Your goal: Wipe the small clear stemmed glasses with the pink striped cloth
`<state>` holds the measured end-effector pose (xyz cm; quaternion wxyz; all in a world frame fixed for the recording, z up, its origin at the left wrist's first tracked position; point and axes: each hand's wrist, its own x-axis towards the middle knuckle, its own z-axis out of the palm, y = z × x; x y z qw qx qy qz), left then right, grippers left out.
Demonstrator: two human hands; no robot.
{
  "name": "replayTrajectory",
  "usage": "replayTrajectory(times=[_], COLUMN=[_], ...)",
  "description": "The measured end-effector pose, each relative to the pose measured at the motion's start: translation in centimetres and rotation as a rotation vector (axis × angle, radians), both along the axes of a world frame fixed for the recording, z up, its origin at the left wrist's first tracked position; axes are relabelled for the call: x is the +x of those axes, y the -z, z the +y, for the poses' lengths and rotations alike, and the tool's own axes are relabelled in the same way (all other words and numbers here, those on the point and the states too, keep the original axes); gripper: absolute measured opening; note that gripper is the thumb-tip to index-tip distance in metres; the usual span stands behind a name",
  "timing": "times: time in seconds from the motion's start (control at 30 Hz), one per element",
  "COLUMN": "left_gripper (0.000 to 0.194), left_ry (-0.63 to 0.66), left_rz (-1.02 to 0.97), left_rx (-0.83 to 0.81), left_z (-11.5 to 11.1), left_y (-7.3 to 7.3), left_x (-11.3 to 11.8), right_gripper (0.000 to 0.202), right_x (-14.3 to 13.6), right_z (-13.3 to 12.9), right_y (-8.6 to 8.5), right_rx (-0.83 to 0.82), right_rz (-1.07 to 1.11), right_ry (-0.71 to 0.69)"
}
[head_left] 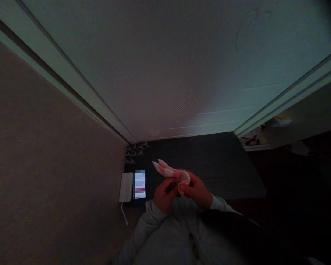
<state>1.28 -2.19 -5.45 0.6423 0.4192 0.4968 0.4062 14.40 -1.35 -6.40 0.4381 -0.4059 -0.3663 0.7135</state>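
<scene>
A dark bench (217, 165) is seen across the lower middle of the frame, backed by a pale panel (154, 73) on which a striped heart (185, 106) is raised in relief. The left of the frame is filled by a plain wall (38, 147). Beside it, at the bench's left end, a white box (126, 187) with a white cable (124, 213) is placed, and a lit phone (139, 184) is laid just to its right. Behind these, in the bench's far left corner, small clear objects (135, 148) are grouped; what they are cannot be told in the dim light. At the right of the frame, items half lost in shadow are seen beyond the panel's edge.

At the lower centre, a pink-and-white cloth (167, 171) is held up in front of the grey top, over the bench's near edge. Its lower right part is pinched between the thumb and fingers of the right hand (200, 191), where it is curled into a loop; its underside is gripped by the bent fingers of the left hand (163, 195). Both forearms are angled inward, with the hands brought close together. The phone's screen is blurred into blocks, so its writing cannot be read.
</scene>
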Motion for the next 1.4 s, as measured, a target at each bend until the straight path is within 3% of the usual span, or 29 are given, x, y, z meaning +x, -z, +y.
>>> replayTrajectory(times=[0.33,0.63,1.0,1.4], left_gripper=[0.026,0.02,0.012,0.01], left_ry=[0.036,0.01,0.014,-0.037], left_rz=[0.107,0.249,0.519,0.728], left_rx=[0.084,0.14,0.301,0.351], left_z=[0.0,-0.1,0.1,-0.1], left_y=[0.8,1.4,0.6,1.0], left_x=[0.2,-0.3,-0.2,-0.6], right_gripper=[0.035,0.038,0.037,0.028], right_x=[-0.4,-0.4,-0.6,-0.4], right_z=[-0.1,-0.3,-0.4,-0.2], right_y=[0.6,0.3,0.8,1.2], right_rx=[0.072,0.198,0.139,0.11], right_rz=[-0.097,-0.158,-0.216,-0.338], right_ry=[0.109,0.029,0.08,0.128])
